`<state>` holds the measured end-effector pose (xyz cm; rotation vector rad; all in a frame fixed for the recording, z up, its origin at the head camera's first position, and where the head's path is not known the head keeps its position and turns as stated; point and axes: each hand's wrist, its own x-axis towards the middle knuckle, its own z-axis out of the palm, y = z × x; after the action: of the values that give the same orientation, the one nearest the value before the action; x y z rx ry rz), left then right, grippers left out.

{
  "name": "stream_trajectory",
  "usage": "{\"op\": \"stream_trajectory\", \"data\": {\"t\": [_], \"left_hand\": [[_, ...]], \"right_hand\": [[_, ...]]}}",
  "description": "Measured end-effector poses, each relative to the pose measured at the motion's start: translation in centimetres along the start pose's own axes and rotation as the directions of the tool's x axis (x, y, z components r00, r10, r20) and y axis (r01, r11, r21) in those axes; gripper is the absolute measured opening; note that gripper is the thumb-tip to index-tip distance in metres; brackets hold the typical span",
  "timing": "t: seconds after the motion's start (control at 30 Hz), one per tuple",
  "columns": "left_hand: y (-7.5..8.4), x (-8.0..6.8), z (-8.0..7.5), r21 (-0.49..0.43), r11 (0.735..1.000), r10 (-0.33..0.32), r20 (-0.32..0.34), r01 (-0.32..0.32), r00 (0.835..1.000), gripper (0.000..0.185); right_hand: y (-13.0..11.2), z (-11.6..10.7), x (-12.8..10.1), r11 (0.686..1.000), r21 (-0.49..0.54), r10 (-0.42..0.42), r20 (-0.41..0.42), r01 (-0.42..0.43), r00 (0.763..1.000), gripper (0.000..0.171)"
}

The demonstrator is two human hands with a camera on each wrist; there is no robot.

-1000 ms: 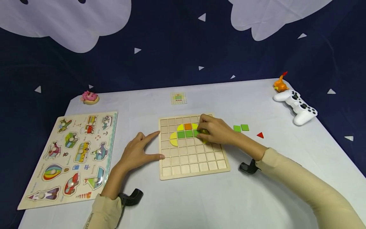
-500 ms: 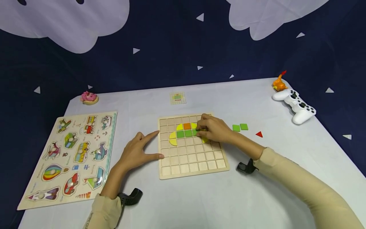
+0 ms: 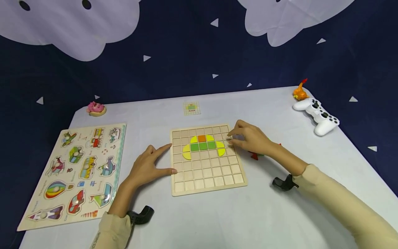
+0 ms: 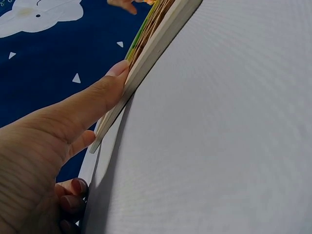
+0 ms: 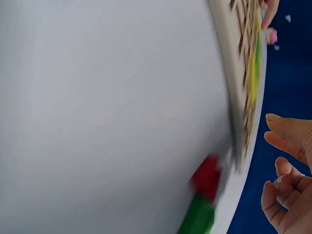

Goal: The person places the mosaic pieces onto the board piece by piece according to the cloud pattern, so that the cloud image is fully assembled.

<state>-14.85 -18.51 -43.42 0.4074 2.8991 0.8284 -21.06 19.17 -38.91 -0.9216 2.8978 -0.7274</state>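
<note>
So far seven tiles (image 3: 203, 146) fill the grid board's (image 3: 207, 183) top rows; left hand (image 3: 146, 168) flat, steadying its left edge, right hand (image 3: 250, 139) loosely curled, empty, over loose tiles (image 3: 255, 156) off its right edge.

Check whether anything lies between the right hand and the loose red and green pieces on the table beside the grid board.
Nothing visible does. The right hand hovers over the right edge of the grid board, and the red triangle and green piece lie on bare table just beside it, partly hidden under the hand and wrist.
</note>
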Motion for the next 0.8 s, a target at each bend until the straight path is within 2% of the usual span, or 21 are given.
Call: {"op": "stream_trajectory", "data": {"t": [0.2,0.47,0.63,0.8], "left_hand": [[0.0,-0.1,0.0,0.001,1.000,-0.001,-0.001,0.001,1.000,0.097],[-0.1,-0.2,0.0,0.003,1.000,-0.009,0.000,0.009,1.000,0.097],[-0.1,-0.1,0.0,0.001,1.000,-0.012,0.002,0.012,1.000,0.097],[0.0,0.0,0.0,0.001,1.000,-0.008,0.004,0.008,1.000,0.097]], "right_hand": [[2.7,-0.7,-2.1,0.997,-0.029,0.075,-0.021,-0.075,0.997,0.025],[5.0,-2.0,-4.1,0.983,-0.087,0.155,-0.045,-0.158,0.987,0.028],[5.7,-2.3,-4.7,0.980,-0.111,0.162,-0.043,-0.166,0.986,0.026],[6.3,-2.0,-5.0,0.983,-0.130,0.125,-0.063,-0.132,0.990,0.022]]}}
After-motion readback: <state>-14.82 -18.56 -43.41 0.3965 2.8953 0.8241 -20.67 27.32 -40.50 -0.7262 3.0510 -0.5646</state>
